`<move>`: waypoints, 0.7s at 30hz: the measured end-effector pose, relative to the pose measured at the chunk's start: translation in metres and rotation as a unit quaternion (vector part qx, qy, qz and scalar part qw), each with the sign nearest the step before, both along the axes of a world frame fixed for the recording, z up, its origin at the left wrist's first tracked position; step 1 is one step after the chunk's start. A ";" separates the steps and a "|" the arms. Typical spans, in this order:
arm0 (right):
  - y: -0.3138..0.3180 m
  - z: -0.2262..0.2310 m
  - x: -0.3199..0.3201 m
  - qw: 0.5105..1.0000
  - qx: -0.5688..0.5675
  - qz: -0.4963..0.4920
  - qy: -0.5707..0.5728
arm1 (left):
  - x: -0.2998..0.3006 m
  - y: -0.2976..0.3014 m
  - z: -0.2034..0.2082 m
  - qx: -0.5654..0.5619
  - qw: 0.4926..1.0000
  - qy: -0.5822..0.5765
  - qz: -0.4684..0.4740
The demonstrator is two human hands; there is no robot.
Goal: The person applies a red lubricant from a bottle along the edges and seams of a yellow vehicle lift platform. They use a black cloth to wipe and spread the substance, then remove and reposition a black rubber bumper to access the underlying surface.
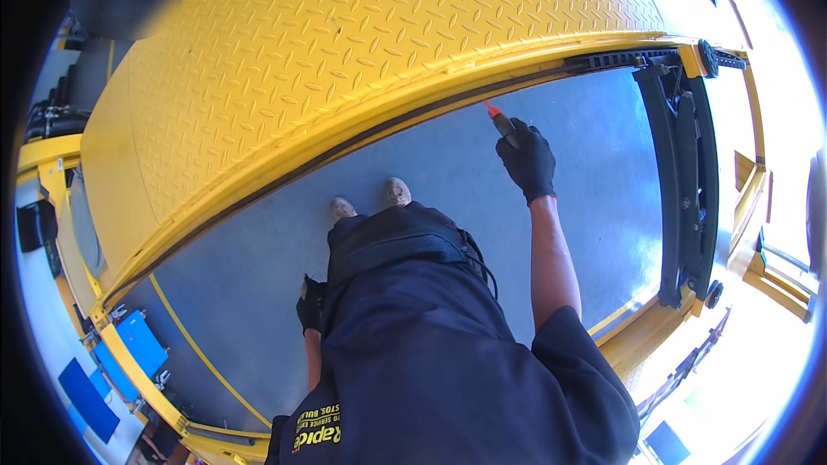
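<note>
My right hand (pixel 528 158), in a black glove, is closed around a slim dark tool (pixel 504 126) with a red pointed tip. The tip points up toward the lower edge of a yellow tread-plate panel (pixel 362 26), with a small gap between them. Low beside my left hip hangs my left hand (pixel 312 306), also gloved in black. Its fingers blend into dark shapes, so I cannot make out whether it holds anything.
A dark upright frame (pixel 689 189) stands to my right, below a black toothed rail (pixel 620 60). Yellow beams (pixel 65 185) and blue boxes (pixel 133 349) are on the left. My shoes stand on the grey floor (pixel 258 241), which has yellow lines.
</note>
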State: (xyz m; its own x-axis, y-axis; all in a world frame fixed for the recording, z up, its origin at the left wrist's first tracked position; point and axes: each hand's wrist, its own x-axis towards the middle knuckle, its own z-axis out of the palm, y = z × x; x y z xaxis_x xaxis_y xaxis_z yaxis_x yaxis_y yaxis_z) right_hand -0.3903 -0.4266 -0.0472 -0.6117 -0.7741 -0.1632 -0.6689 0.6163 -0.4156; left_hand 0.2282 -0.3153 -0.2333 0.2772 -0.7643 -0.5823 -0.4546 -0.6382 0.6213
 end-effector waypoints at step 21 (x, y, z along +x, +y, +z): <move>-0.003 -0.003 0.008 1.000 0.013 0.008 0.005 | -0.048 -0.032 0.051 0.073 0.990 0.063 0.106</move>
